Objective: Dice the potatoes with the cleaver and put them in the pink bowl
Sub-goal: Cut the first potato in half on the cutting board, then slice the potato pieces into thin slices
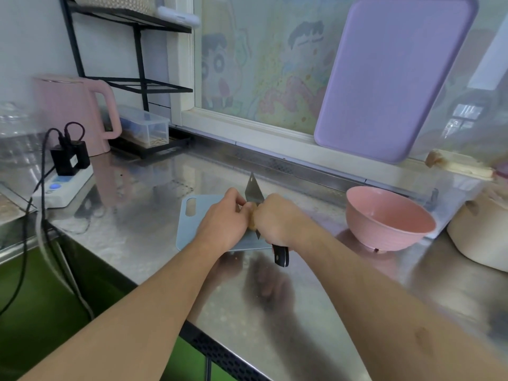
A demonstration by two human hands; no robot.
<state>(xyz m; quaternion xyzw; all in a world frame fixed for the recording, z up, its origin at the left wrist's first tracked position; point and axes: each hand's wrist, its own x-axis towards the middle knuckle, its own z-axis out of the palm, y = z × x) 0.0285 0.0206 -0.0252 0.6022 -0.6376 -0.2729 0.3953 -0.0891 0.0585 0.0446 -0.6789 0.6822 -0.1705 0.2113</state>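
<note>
Your right hand [275, 218] grips the cleaver [254, 192] by its black handle, blade over the grey cutting board [192, 224]. Your left hand [224, 218] curls over the potato [251, 213], which sits on the board mostly hidden between both hands. The pink bowl [389, 218] stands well right on the steel counter [275, 312], nothing visible inside.

A pale pink electric kettle [72, 111] stands at the back left of the stainless steel counter [275, 312], beside a clear plastic lidded box [144, 128] under a black wire rack [137, 50]. A white power strip [64, 188] carries black plugs. A lilac plastic board [390, 78] leans against the window.
</note>
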